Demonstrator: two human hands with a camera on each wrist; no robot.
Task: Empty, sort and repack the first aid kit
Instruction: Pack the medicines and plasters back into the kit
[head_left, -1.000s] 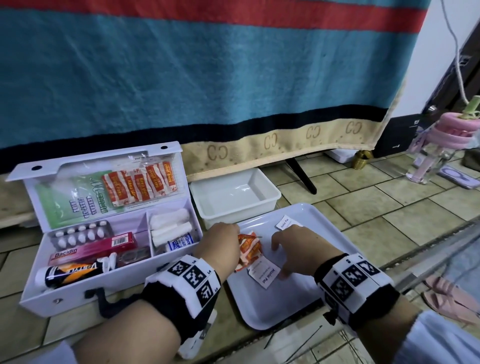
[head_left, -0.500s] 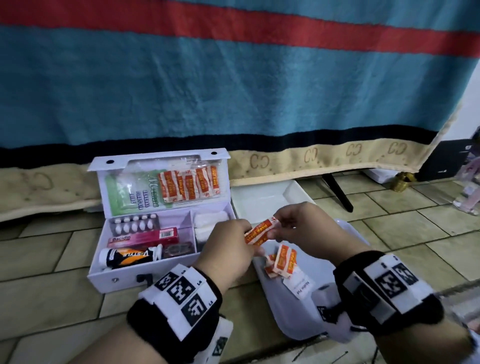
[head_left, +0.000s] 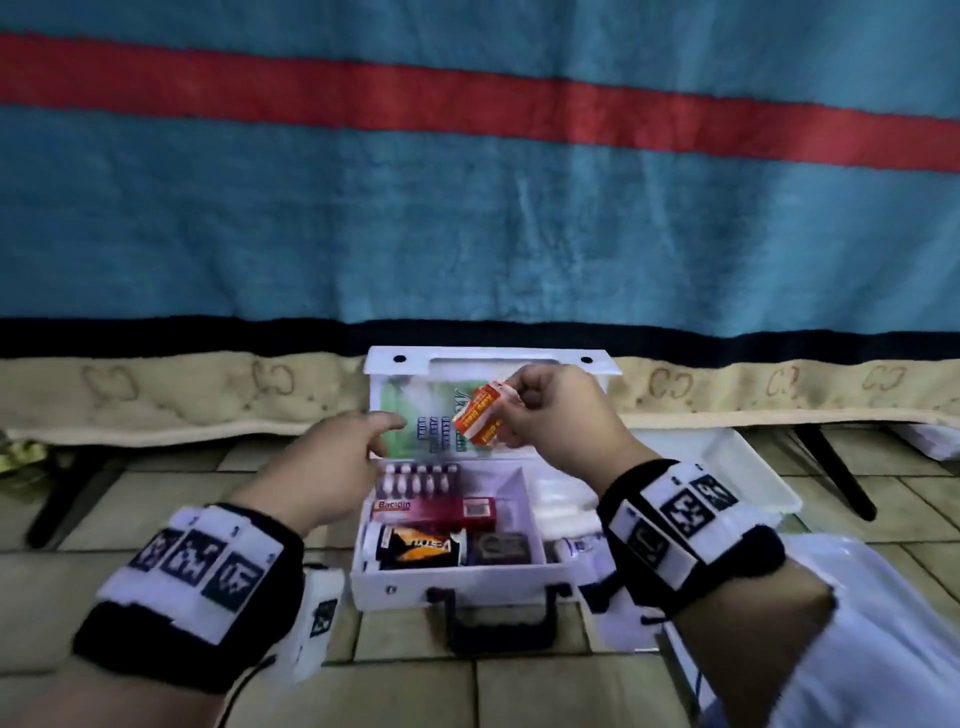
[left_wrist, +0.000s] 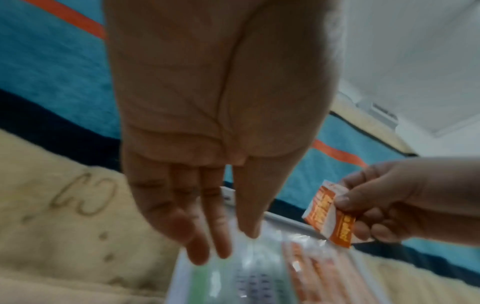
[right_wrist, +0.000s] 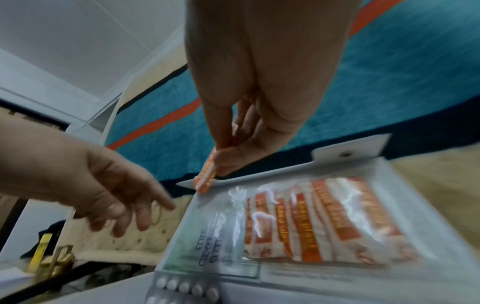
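Observation:
The white first aid kit (head_left: 457, 582) stands open on the tiled floor with its lid (head_left: 488, 364) upright. My right hand (head_left: 506, 410) pinches a small stack of orange-and-white plaster packets (head_left: 480, 418) in front of the lid's clear pocket (right_wrist: 324, 222), which holds more orange plasters and a green leaflet. In the right wrist view the packets (right_wrist: 206, 176) sit at the pocket's top edge. My left hand (head_left: 387, 423) is empty, its straight fingers (left_wrist: 207, 236) reaching to the pocket's left side. The left wrist view shows the packets (left_wrist: 328, 216) beside them.
Inside the kit lie a pill blister (head_left: 421, 478), a red Bacidin box (head_left: 431, 509), a black-and-orange tube (head_left: 415, 545) and white gauze rolls (head_left: 561, 504). A white tub (head_left: 727, 467) and a white tray (head_left: 857, 597) sit to the right. A striped blanket (head_left: 467, 182) hangs behind.
Both hands rose from the tray to the kit's lid. My right hand now holds the plaster packets alone; my left hand let go and opened toward the pocket.

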